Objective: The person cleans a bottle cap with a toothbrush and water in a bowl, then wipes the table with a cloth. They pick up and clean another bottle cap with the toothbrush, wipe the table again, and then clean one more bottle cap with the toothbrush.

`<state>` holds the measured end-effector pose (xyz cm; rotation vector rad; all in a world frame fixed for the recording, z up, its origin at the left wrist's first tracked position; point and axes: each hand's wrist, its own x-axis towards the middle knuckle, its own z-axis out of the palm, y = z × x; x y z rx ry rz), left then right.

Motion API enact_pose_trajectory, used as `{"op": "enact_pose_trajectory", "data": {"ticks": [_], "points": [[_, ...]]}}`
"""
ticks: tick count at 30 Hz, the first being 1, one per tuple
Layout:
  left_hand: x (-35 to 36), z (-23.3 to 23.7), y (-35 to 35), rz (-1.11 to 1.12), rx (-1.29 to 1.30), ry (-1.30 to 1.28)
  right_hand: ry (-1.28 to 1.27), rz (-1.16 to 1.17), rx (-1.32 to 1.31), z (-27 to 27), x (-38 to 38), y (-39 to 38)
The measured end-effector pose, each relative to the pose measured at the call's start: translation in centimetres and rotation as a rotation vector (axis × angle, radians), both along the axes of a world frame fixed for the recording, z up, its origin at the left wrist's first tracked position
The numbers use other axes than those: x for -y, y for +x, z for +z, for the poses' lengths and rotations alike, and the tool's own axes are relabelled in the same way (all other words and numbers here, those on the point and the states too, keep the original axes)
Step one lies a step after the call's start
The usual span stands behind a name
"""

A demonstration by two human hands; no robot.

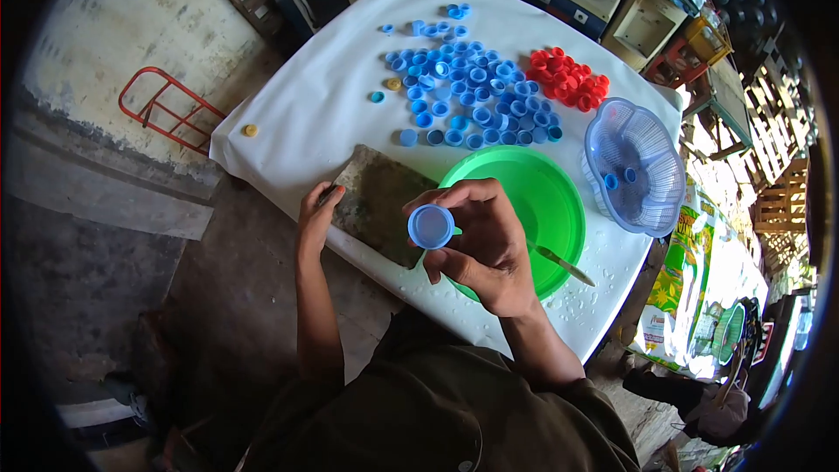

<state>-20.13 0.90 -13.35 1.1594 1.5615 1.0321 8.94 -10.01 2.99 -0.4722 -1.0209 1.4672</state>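
Note:
Raised over the table's near side, my right hand (498, 249) pinches a blue bottle cap (432, 226) between thumb and fingers, its round hollow side facing me. My left hand (318, 214) grips the left edge of a dark, worn rectangular slab (377, 194) lying at the table's front edge. Behind my right hand stands a green plastic basin (555, 192), partly hidden by it. A thin tool, perhaps a knife or brush (566, 266), leans across the basin's near right rim; its other end is hidden.
Many blue bottle caps (478, 76) spread across the white-covered table (306, 87), beside a red cap pile (568, 79). A blue slotted basket (647, 131) at right holds two blue caps. One yellowish cap (250, 130) lies far left. Water drops dot the near right cover.

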Motion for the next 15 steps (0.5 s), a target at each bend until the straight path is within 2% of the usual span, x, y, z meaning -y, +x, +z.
{"op": "enact_pose_trajectory", "data": {"ticks": [3, 4, 6, 8, 10, 14, 15], "points": [[0.8, 2.1, 0.9, 0.108, -0.036, -0.069, 0.024, -0.078, 0.073, 1.1, 0.7, 2.7], [1.0, 2.3, 1.5, 0.154, -0.042, -0.085, 0.044, -0.212, 0.183, 1.2, 1.1, 4.2], [0.5, 0.6, 0.2, 0.082, -0.029, -0.064, -0.057, -0.438, 0.333, 1.1, 1.7, 8.0], [0.4, 0.8, 0.5, 0.055, -0.02, -0.09, -0.201, -0.706, 0.673, 0.3, 1.5, 12.8], [0.6, 0.4, 0.3, 0.09, 0.009, -0.072, -0.205, -0.906, 0.929, -2.4, 1.5, 18.4], [0.5, 0.2, 0.3, 0.075, 0.0, -0.017, -0.384, -1.117, 1.406, -6.8, 1.9, 26.3], [0.1, -1.2, -0.5, 0.029, 0.03, -0.011, -0.419, -1.095, 1.53, -8.4, 1.8, 28.3]]}}
